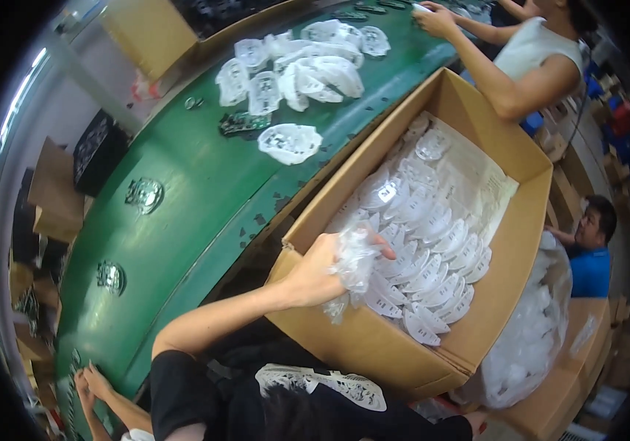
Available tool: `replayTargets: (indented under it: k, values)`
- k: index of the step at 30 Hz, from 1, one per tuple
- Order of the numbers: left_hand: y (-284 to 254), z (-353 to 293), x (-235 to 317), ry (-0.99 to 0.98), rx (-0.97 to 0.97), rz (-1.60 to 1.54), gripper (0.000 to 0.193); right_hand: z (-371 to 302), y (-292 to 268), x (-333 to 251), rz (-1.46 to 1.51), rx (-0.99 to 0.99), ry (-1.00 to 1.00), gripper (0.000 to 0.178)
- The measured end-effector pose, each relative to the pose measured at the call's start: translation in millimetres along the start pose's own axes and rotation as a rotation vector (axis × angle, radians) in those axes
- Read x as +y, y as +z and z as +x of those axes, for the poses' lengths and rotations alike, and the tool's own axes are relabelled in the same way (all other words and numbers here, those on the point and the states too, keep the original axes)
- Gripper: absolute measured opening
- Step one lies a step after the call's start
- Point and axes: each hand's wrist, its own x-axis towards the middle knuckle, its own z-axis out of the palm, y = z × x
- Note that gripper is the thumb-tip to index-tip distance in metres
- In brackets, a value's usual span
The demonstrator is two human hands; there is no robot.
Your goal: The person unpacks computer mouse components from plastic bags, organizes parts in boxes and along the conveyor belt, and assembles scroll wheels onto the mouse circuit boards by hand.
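Left of one carton (385,349) are one green table (190,184), pale wall (61,106); at carton's edge, left hand (318,273) curls fingers round one plastic bag (355,257); right hand's (478,422) fingers, cannot tell.

No wording or number can be read with certainty anywhere in view. Small dark marks stand on many of the white, curved, leaf-shaped plastic parts (443,290) layered in the open brown cardboard box (522,231), but they are too small and blurred to make out. Farther back in that box, a bright white, squarish patch (387,192) on a glossy, whitish plastic piece bears a dark mark, equally illegible.
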Motion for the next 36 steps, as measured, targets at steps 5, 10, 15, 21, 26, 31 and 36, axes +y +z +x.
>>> replayTargets:
  k: [5, 10, 15, 21, 26, 31, 36]
  values:
    - [-9.4, -0.4, 3.7, 0.059, -0.077, 0.065, 0.028, 13.6, 35.7, -74.0, 0.066, -0.085, -0.070, 0.043]
    - [-2.2, 25.6, -22.3, 0.169, -0.194, -0.169, 0.034, 114.8, -81.9, -80.8, -0.088, 0.231, 0.161, 0.041]
    - [-27.4, 11.9, -3.9, -0.247, -0.154, -0.038, 0.028, 141.1, -110.4, -201.1, -0.108, 0.547, 0.288, 0.035]
    - [-13.2, 11.2, -14.6, 0.029, -0.230, 0.025, 0.029, 127.9, 30.1, -255.7, -0.589, 0.050, 0.254, 0.027]
    - [-17.7, 2.2, -12.1, -0.033, -0.205, 0.019, 0.038, 117.8, 53.9, -307.2, -0.328, 0.159, 0.214, 0.018]
    - [-18.8, 11.4, -4.6, -0.045, -0.202, 0.043, 0.051, 92.7, 39.8, -374.8, -0.071, -0.065, 0.151, 0.009]
    - [-16.3, 14.0, -5.6, -0.033, -0.163, 0.065, 0.056, 27.5, 5.0, -338.8, -0.004, -0.274, 0.533, 0.021]
